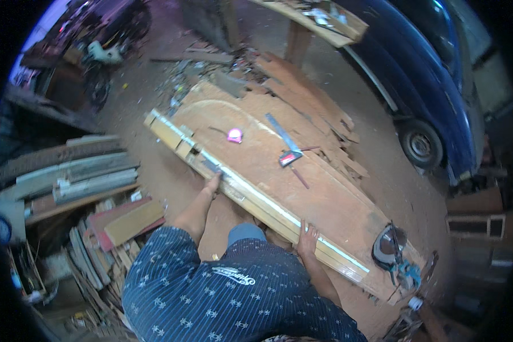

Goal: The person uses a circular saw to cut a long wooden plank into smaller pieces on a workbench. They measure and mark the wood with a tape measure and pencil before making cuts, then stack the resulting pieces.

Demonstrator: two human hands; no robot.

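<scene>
Our left hand (213, 184) and right hand (307, 241), its fingers slightly parted, meet the long, pale-yellow wooden beam (262, 206) on the dusty brown wooden worktable's (336, 208) near edge, well apart, seemingly for steadiness, though we cannot tell how firmly either closes.

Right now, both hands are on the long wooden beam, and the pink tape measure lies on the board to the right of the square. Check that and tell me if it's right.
Not quite: the head view shows the pink tape measure to the left of the square. It does lie on the board, and both hands are on the long wooden beam.
</scene>
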